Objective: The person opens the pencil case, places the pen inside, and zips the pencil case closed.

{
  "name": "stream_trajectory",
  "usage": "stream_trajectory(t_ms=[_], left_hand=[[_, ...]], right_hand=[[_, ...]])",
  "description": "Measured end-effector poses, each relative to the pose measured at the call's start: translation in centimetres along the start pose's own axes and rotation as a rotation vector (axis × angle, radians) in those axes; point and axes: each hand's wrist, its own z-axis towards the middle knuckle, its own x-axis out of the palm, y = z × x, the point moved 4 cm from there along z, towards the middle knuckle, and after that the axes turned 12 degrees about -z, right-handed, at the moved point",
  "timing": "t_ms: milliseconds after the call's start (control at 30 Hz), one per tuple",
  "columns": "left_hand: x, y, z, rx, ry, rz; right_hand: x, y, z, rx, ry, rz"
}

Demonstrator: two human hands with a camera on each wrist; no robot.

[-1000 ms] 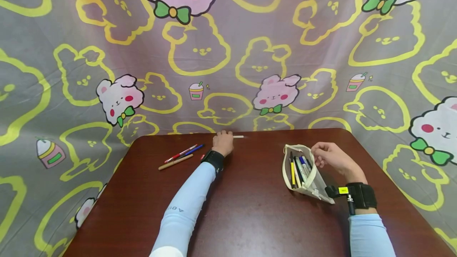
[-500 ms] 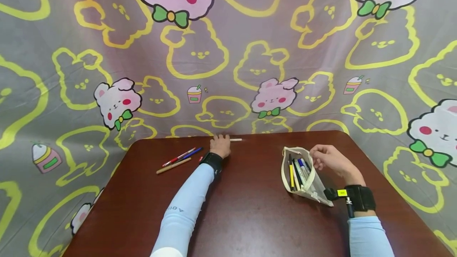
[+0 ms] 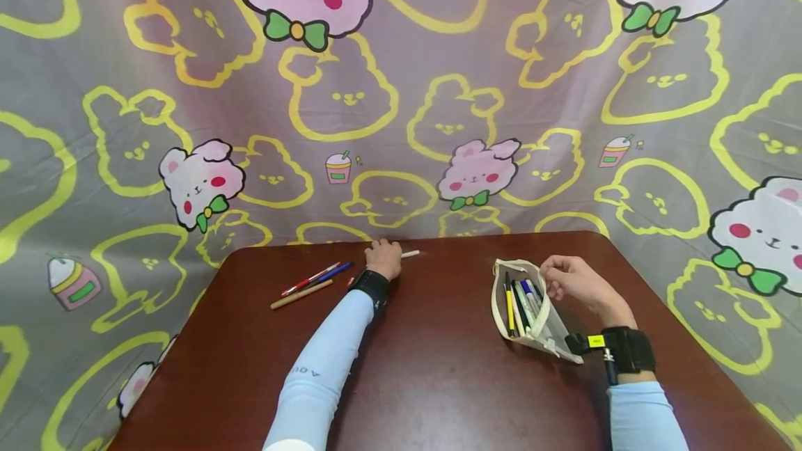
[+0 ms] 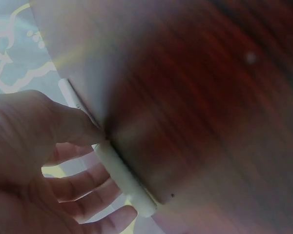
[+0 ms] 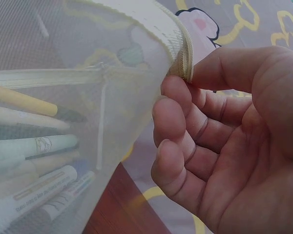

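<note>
Near the table's far edge, my left hand pinches a white pen between thumb and fingers. One end of the pen sticks out to the right of the hand in the head view. The left wrist view shows a thicker section towards its lower end. My right hand grips the zipper edge of a translucent mesh pencil pouch, thumb against curled fingers. The pouch gapes towards the left, with several pens and markers inside, among them a yellow pen.
Left of my left hand, a red pen, a blue pen and a tan pen lie on the brown table. Something small and red shows beside the left wrist. A patterned curtain hangs behind the table's far edge.
The white pen has turned slightly in my left hand's grip, its right end now angled upward in the head view. My right hand keeps its hold on the pouch. The head view shifts a little.
</note>
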Motion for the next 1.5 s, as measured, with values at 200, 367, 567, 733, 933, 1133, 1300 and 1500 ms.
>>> stream_trajectory(t_ms=[200,367,567,733,933,1133,1300,1500], left_hand=[[-1.0,0.0,-0.2,0.010,-0.011,-0.005],[-1.1,0.1,-0.4,0.007,0.016,-0.028],[-1.4,-0.1,-0.6,-0.041,0.055,-0.076],[-1.7,-0.4,-0.9,-0.069,0.065,-0.131],[-1.5,-0.2,-0.9,-0.069,0.077,-0.244],[-1.6,0.9,-1.2,-0.093,0.113,-0.502],[-1.9,1.2,-1.8,-0.122,0.133,-0.604],[-2.2,1.4,-2.1,-0.146,0.147,-0.622]], right_hand=[[-0.1,0.2,0.1,-0.002,-0.012,-0.006],[0.1,0.0,0.2,0.012,-0.007,-0.012],[0.0,-0.2,0.1,0.014,-0.009,-0.026],[-0.1,-0.4,0.2,0.004,-0.005,-0.022],[0.0,-0.3,0.2,0.024,-0.001,-0.016],[0.1,0.1,0.1,0.024,-0.001,-0.016],[0.1,-0.1,0.1,0.033,0.002,-0.031],[0.2,-0.4,0.4,0.021,0.008,-0.022]])
